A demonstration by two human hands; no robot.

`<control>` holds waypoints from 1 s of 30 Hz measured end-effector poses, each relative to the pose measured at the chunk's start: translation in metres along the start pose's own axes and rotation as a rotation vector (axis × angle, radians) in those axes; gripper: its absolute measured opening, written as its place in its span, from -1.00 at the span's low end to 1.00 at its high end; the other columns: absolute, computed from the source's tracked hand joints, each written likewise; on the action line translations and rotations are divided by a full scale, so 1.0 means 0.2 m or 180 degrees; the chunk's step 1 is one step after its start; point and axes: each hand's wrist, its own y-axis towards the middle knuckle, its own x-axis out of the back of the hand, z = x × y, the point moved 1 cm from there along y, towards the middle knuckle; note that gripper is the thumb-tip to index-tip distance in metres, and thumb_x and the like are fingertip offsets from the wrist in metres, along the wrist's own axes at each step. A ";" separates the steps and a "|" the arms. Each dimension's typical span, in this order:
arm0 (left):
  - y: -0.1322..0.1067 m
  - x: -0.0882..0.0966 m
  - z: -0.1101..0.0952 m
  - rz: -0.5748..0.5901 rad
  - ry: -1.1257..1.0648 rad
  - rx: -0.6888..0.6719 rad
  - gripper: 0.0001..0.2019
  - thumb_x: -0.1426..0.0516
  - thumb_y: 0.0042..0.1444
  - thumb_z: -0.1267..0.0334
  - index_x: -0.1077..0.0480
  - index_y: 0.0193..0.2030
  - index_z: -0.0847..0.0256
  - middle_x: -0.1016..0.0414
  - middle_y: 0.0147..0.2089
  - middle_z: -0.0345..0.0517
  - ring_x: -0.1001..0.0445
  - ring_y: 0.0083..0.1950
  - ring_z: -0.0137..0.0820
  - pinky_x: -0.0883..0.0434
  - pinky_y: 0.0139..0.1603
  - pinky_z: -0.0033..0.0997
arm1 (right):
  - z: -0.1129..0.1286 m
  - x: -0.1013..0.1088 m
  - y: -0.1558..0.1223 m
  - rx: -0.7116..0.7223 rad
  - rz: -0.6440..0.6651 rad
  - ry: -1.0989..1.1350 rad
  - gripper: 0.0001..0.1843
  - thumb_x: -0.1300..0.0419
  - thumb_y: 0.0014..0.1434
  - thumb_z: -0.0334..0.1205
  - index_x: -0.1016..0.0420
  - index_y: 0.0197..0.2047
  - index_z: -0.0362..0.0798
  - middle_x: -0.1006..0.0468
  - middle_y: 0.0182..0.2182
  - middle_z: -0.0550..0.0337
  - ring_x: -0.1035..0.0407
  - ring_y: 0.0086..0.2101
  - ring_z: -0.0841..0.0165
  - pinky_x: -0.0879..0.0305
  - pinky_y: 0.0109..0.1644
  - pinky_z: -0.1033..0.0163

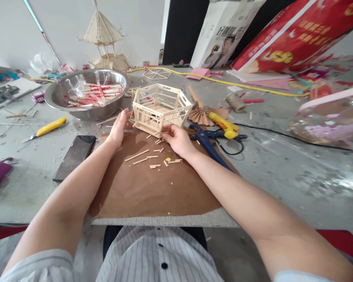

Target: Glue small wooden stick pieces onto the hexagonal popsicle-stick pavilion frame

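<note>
A small six-sided model (162, 107) made of thin wooden sticks, with railing walls and a slatted floor, stands at the far edge of a brown sheet (161, 192). At its left side my left hand (119, 130) is held upright, fingers straight and together; whether it touches the sticks I cannot tell. My right hand (179, 140) has its fingers bent around the model's lower front corner, thumb near the base; some fingertips are hidden. Cut stick pieces (140, 161) lie scattered on the sheet in front of the model.
Left are a steel bowl (88, 113) of wrapped stick bundles, a yellow utility knife (50, 126) and a phone (74, 158). Right are a blue cutter (210, 149), a yellow glue gun (225, 125) with its black cable, and twine (235, 102). A stick pagoda (101, 33) stands behind.
</note>
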 end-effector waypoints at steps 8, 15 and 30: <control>0.00 0.02 0.00 -0.0430 0.0586 -0.0367 -0.40 0.26 0.15 -0.16 -0.31 0.07 0.17 -0.43 0.01 0.00 -0.44 -0.10 -0.36 -0.34 -0.06 -0.33 | 0.06 0.04 0.00 0.0358 -0.0017 -0.1196 -0.81 -0.15 -0.06 -0.37 -0.46 -0.30 -0.09 -0.55 -0.35 0.13 -0.42 -0.36 0.33 -0.31 -0.15 0.16; -0.03 0.05 -0.06 -0.0325 0.2974 -0.0569 -0.77 0.00 0.04 0.30 -0.46 -0.27 0.22 -0.48 -0.16 0.06 -0.35 -0.04 -0.15 -0.23 0.03 -0.15 | 0.04 0.05 -0.01 0.0400 -0.0156 -0.1213 -0.80 -0.12 -0.04 -0.39 -0.43 -0.28 -0.11 -0.54 -0.31 0.06 -0.41 -0.35 0.33 -0.31 -0.16 0.16; -0.02 0.08 -0.12 0.0705 0.4503 -0.0196 -0.77 -0.03 0.04 0.21 -0.44 -0.23 0.18 -0.48 -0.13 0.02 -0.36 -0.01 -0.16 -0.28 -0.06 -0.23 | 0.16 0.11 -0.06 0.0822 -0.0125 -0.1924 -0.97 -0.13 -0.01 -0.30 -0.39 -0.44 -0.06 -0.48 -0.50 0.20 -0.30 -0.50 0.42 -0.19 -0.34 0.30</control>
